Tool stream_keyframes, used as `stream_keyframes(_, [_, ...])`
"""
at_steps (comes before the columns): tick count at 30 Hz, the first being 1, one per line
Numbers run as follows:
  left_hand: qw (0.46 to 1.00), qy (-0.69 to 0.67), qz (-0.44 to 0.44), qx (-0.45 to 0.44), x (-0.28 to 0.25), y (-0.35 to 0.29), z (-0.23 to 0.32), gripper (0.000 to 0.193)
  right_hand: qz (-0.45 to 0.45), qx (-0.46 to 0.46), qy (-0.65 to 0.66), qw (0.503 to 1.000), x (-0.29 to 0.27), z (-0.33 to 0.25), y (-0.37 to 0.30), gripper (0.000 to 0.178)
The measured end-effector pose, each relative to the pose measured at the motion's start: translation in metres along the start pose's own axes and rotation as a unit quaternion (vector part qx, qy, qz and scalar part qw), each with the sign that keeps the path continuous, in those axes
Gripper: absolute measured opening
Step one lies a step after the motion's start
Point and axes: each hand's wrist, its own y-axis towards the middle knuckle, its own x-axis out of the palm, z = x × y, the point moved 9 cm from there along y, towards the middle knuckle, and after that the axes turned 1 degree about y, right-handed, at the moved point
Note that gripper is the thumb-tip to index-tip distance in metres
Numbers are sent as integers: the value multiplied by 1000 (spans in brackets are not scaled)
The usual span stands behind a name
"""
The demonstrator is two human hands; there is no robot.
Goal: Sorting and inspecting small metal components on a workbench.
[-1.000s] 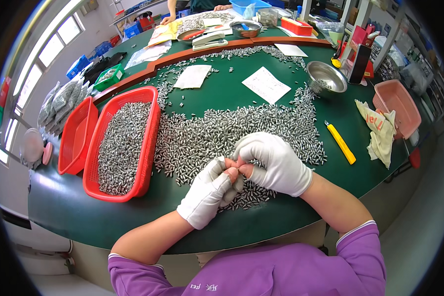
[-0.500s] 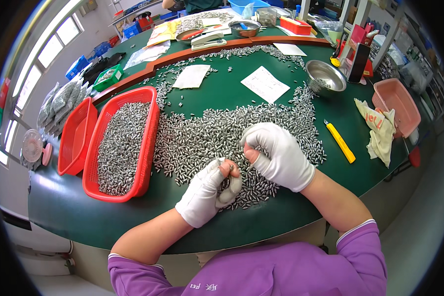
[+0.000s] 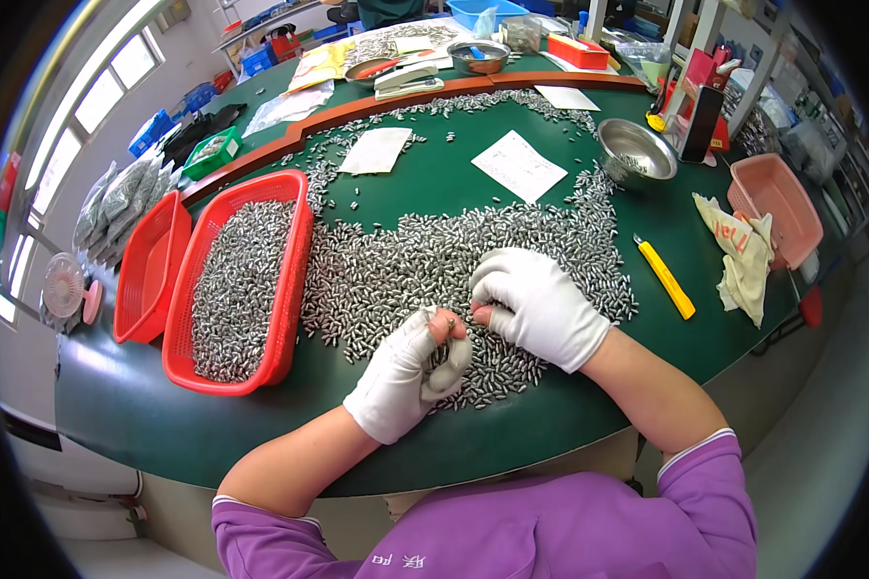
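Observation:
A wide heap of small silver metal pieces (image 3: 434, 261) covers the green table (image 3: 164, 425) in front of me. My left hand (image 3: 406, 372), in a white glove, is closed around several of these pieces, with a few sticking out near the thumb. My right hand (image 3: 536, 304), also gloved in white, rests on the heap just to the right, its fingertips pinched together on the pieces near my left thumb. The two hands almost touch.
A red basket (image 3: 285, 289) full of the same metal pieces stands at the left, with a second red basket (image 3: 150, 270) beside it. A steel bowl (image 3: 637, 154), a yellow utility knife (image 3: 664, 275), a cloth (image 3: 739, 256), a pink tray (image 3: 777, 203) and paper sheets (image 3: 518, 164) lie farther off.
My right hand has slid slightly over the heap and picked at it. My left hand has stayed closed on its handful and shifted a little.

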Motion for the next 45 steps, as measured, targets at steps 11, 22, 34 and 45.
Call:
stream_keyframes(11, [1000, 3, 2, -5, 4, -1, 0, 27, 88, -96, 132, 983, -28, -28, 2, 27])
stream_keyframes(22, [999, 31, 4, 13, 8, -3, 3, 26, 53, -83, 198, 975, -21, -29, 3, 22])
stream_keyframes(34, [999, 23, 2, 26, 4, -2, 5, 21, -1, 32, -32, 999, -10, 0, -1, 19])
stream_keyframes(45, [1000, 15, -3, 19, -1, 0, 1, 25, -20, 17, -44, 999, -2, -3, -1, 17])
